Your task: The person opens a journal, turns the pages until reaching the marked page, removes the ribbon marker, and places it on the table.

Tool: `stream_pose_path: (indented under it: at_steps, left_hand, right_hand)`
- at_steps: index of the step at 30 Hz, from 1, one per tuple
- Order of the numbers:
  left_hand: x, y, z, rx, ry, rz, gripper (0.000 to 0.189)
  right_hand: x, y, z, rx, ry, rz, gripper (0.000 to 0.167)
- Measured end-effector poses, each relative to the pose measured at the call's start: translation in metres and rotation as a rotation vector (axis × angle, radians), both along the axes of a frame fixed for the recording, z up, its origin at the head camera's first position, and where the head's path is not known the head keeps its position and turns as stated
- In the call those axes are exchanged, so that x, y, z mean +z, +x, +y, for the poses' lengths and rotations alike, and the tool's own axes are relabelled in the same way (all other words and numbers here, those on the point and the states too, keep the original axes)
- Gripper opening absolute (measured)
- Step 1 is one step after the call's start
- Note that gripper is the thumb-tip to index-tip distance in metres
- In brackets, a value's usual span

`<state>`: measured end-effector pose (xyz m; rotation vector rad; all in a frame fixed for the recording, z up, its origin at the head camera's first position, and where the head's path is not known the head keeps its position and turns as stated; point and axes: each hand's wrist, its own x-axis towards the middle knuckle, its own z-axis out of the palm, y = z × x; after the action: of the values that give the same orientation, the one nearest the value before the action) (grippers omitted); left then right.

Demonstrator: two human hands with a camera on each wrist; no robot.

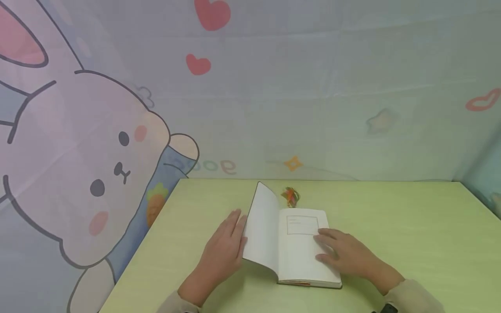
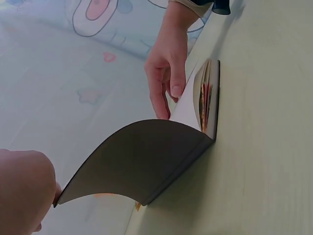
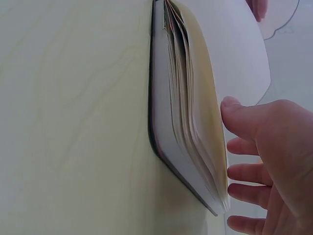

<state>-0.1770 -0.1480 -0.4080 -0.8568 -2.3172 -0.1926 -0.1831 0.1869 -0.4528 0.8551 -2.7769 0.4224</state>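
Observation:
A notebook (image 1: 303,256) with a dark cover and white pages lies on the table, opened at a first page with a printed box outline. Its front cover (image 2: 142,156) stands raised and bowed to the left, the white inner side facing the right. My left hand (image 1: 223,248) touches the outer edge of that cover with fingers extended. On the page's right edge rest the spread fingertips of my right hand (image 1: 344,252); the right wrist view shows this hand (image 3: 274,156) beside the page block. A multicoloured tassel (image 1: 291,197) lies just beyond the notebook's top edge.
The pale yellow-green table (image 1: 411,234) has its far edge against a printed cloth backdrop (image 1: 274,108) with a rabbit and hearts. Something coloured (image 2: 204,107) sits between the pages at the notebook's near end. A dark wrist device (image 1: 389,308) shows at my right sleeve.

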Motion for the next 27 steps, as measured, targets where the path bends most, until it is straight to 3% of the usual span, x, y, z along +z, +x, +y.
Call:
stream_pose_path:
  at_steps: [8, 18, 27]
  left_hand:
    - [-0.012, 0.004, -0.011, 0.041, -0.078, -0.102, 0.048]
    - [-0.025, 0.003, -0.023, 0.020, -0.193, -0.309, 0.053]
    - [-0.032, 0.005, -0.028, 0.012, -0.125, -0.388, 0.051]
  right_hand:
    - [-0.003, 0.007, 0.001, 0.015, 0.037, -0.051, 0.074]
    - [-0.004, 0.013, 0.013, 0.218, -0.042, -0.096, 0.097]
    - [-0.003, 0.017, 0.010, 0.195, -0.045, -0.145, 0.095]
